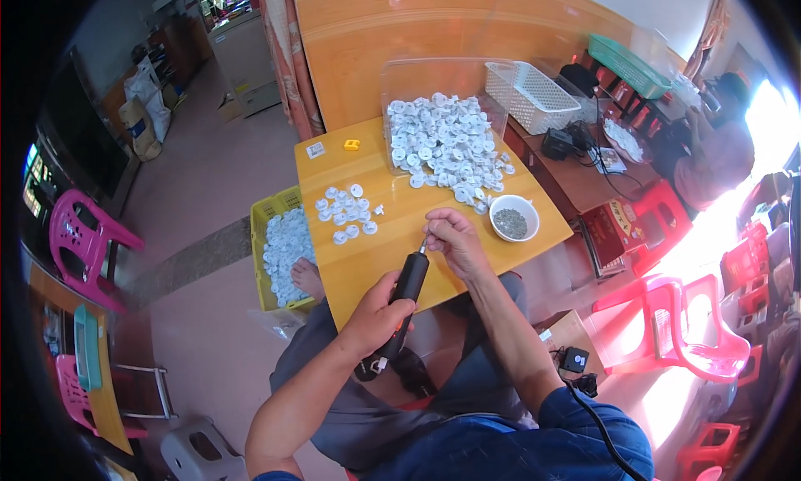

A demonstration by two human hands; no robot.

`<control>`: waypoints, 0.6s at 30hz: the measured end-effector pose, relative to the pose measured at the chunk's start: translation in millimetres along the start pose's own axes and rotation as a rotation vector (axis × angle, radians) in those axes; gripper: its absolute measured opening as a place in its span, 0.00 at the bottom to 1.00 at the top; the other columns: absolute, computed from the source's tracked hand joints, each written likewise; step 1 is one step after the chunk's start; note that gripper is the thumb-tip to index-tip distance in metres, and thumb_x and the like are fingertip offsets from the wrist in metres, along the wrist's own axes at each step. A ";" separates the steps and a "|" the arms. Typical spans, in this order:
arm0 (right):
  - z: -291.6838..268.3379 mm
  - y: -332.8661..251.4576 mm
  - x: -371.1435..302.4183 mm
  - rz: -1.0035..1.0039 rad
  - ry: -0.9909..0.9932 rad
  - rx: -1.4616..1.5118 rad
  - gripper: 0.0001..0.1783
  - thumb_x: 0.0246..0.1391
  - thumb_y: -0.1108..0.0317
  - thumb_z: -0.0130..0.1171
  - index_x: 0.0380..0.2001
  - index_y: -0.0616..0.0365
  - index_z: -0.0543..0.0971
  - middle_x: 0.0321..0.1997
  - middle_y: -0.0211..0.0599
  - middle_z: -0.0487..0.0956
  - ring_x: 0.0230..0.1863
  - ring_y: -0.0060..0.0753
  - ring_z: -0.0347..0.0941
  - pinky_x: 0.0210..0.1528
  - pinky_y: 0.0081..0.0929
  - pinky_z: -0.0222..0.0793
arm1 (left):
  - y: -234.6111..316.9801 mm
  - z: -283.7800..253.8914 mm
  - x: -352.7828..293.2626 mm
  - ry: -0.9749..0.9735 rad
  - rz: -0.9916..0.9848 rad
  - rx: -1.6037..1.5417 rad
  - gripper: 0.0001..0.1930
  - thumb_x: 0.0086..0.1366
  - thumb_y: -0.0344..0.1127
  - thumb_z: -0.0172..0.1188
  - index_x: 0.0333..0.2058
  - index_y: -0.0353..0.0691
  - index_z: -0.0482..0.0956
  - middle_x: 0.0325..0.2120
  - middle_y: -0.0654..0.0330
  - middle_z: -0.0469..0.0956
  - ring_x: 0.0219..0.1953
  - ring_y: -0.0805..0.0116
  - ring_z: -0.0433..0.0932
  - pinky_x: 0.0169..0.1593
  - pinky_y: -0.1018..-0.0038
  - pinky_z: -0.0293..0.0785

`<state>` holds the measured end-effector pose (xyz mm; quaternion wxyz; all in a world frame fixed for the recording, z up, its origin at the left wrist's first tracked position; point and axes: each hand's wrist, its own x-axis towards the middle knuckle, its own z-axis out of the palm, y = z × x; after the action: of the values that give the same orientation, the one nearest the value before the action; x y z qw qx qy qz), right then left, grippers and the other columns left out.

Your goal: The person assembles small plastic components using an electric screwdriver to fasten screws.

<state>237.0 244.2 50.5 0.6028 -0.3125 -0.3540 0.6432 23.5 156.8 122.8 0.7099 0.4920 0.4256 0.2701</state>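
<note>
My left hand (375, 318) is wrapped round a black electric screwdriver (411, 279), tilted with its bit pointing up and away from me. At the bit's tip, my right hand (455, 241) is closed in a pinch; whatever its fingers hold is too small to make out. Just right of that hand stands a white bowl (532, 223) holding small grey metal pieces. Beyond lies a heap of white round plastic parts (442, 135), partly in a clear tray (386, 89) and spilling toward me. A looser group of similar white parts (344, 211) lies left of my hands.
The yellow wooden table (380, 160) carries a small yellow piece (351, 145) near its far left corner. A yellow basket (260, 268) of white parts stands left, below the tabletop. On the right are a brown table, a white basket (542, 105), red chairs (667, 331) and another person (717, 160).
</note>
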 end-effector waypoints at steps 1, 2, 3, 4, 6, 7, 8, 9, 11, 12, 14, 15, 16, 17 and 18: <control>0.0 -0.2 0.2 -0.002 0.004 0.000 0.10 0.59 0.72 0.60 0.44 0.59 0.78 0.35 0.33 0.82 0.30 0.19 0.78 0.32 0.17 0.77 | -1.2 0.7 0.3 0.014 0.027 0.055 0.29 0.63 0.30 0.53 0.63 0.37 0.61 0.37 0.56 0.76 0.28 0.71 0.77 0.31 0.76 0.76; 0.1 -0.4 0.6 0.009 -0.009 0.017 0.12 0.59 0.72 0.60 0.47 0.59 0.77 0.35 0.33 0.82 0.31 0.19 0.78 0.33 0.17 0.77 | -2.7 1.2 0.6 0.010 0.026 0.056 0.29 0.63 0.30 0.53 0.63 0.37 0.61 0.37 0.56 0.76 0.28 0.71 0.77 0.31 0.76 0.76; -0.1 -0.2 1.0 0.021 -0.024 0.036 0.15 0.59 0.72 0.60 0.49 0.59 0.75 0.35 0.33 0.82 0.31 0.20 0.78 0.33 0.18 0.77 | -4.2 1.4 0.9 0.020 0.051 0.079 0.29 0.63 0.30 0.53 0.63 0.37 0.61 0.36 0.57 0.76 0.28 0.72 0.77 0.32 0.76 0.76; -0.4 -0.2 1.3 0.019 -0.021 0.036 0.15 0.59 0.72 0.60 0.49 0.59 0.75 0.35 0.33 0.82 0.31 0.20 0.78 0.33 0.18 0.77 | -5.2 1.5 1.4 0.031 0.077 0.102 0.29 0.63 0.30 0.53 0.63 0.37 0.61 0.36 0.57 0.76 0.28 0.72 0.77 0.32 0.76 0.75; 1.2 -0.7 1.6 0.035 -0.063 0.058 0.18 0.61 0.69 0.59 0.54 0.59 0.73 0.39 0.35 0.82 0.32 0.21 0.78 0.36 0.19 0.77 | -4.7 0.7 3.4 0.042 0.089 0.102 0.29 0.62 0.31 0.56 0.62 0.35 0.62 0.34 0.58 0.75 0.28 0.73 0.76 0.31 0.76 0.75; 3.0 -1.1 0.9 0.035 -0.063 0.058 0.18 0.61 0.69 0.59 0.54 0.59 0.73 0.39 0.35 0.82 0.32 0.21 0.78 0.36 0.19 0.77 | -4.3 -0.1 4.2 0.057 0.102 0.100 0.29 0.62 0.31 0.58 0.61 0.34 0.63 0.32 0.59 0.74 0.28 0.74 0.76 0.31 0.75 0.74; 4.7 -1.6 -0.1 0.044 -0.071 0.068 0.20 0.62 0.66 0.59 0.55 0.59 0.72 0.42 0.37 0.82 0.34 0.23 0.79 0.37 0.19 0.78 | -4.1 -1.1 4.8 0.057 0.101 0.099 0.29 0.62 0.31 0.58 0.61 0.34 0.63 0.32 0.59 0.74 0.28 0.74 0.76 0.31 0.75 0.74; 6.5 -2.5 -0.6 0.054 -0.080 0.077 0.21 0.63 0.64 0.58 0.56 0.60 0.71 0.45 0.38 0.81 0.36 0.25 0.80 0.39 0.20 0.79 | -3.8 -2.1 5.4 0.077 0.099 0.114 0.29 0.62 0.32 0.58 0.61 0.33 0.63 0.31 0.59 0.74 0.28 0.74 0.76 0.31 0.75 0.74; -3.4 -3.3 0.2 0.053 -0.019 0.053 0.21 0.64 0.63 0.58 0.56 0.60 0.71 0.46 0.38 0.81 0.38 0.26 0.80 0.41 0.21 0.78 | -4.8 -4.2 6.3 0.101 0.097 0.127 0.29 0.62 0.32 0.59 0.61 0.33 0.63 0.30 0.59 0.75 0.28 0.74 0.76 0.31 0.75 0.74; -11.8 -4.3 0.3 0.049 0.045 0.030 0.21 0.64 0.62 0.57 0.56 0.59 0.71 0.48 0.38 0.81 0.40 0.28 0.80 0.43 0.23 0.78 | -6.0 -4.9 7.2 0.118 0.134 0.136 0.29 0.62 0.32 0.59 0.61 0.32 0.63 0.30 0.59 0.75 0.28 0.75 0.76 0.31 0.76 0.73; -31.3 -2.7 3.1 0.052 0.119 -0.030 0.19 0.64 0.63 0.57 0.54 0.58 0.72 0.47 0.37 0.81 0.40 0.26 0.79 0.42 0.22 0.77 | -5.3 -5.6 5.8 0.141 0.170 0.144 0.29 0.62 0.31 0.59 0.61 0.32 0.63 0.30 0.59 0.76 0.28 0.75 0.76 0.32 0.76 0.73; -44.4 -1.0 4.1 0.050 0.203 -0.093 0.17 0.64 0.64 0.56 0.53 0.57 0.72 0.46 0.37 0.80 0.39 0.25 0.78 0.42 0.22 0.76 | -4.1 -5.1 7.0 0.130 0.170 0.139 0.29 0.62 0.31 0.59 0.61 0.32 0.63 0.30 0.59 0.76 0.28 0.75 0.76 0.31 0.77 0.72; -55.0 1.8 5.7 0.035 0.227 -0.084 0.16 0.62 0.66 0.58 0.51 0.58 0.73 0.46 0.36 0.80 0.38 0.25 0.78 0.40 0.21 0.75 | -2.5 -5.0 6.9 0.124 0.170 0.136 0.29 0.62 0.30 0.59 0.61 0.31 0.63 0.30 0.59 0.75 0.28 0.75 0.75 0.31 0.77 0.72; -65.0 5.1 7.9 0.036 0.227 -0.086 0.16 0.62 0.66 0.58 0.51 0.58 0.73 0.46 0.36 0.80 0.38 0.25 0.78 0.40 0.21 0.75 | -2.2 -4.7 6.7 0.124 0.170 0.134 0.29 0.62 0.30 0.59 0.61 0.31 0.63 0.30 0.59 0.75 0.28 0.75 0.75 0.31 0.77 0.72; -76.6 9.8 11.2 0.000 0.259 -0.108 0.16 0.62 0.69 0.58 0.51 0.58 0.73 0.43 0.35 0.80 0.37 0.25 0.77 0.38 0.20 0.75 | -1.4 -4.0 7.0 0.124 0.169 0.134 0.29 0.62 0.30 0.59 0.61 0.32 0.63 0.30 0.59 0.75 0.28 0.75 0.75 0.31 0.77 0.72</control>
<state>294.1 261.1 0.2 0.6257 -0.4249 -0.3073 0.5775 23.4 163.8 118.5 0.6225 0.5549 0.4427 0.3297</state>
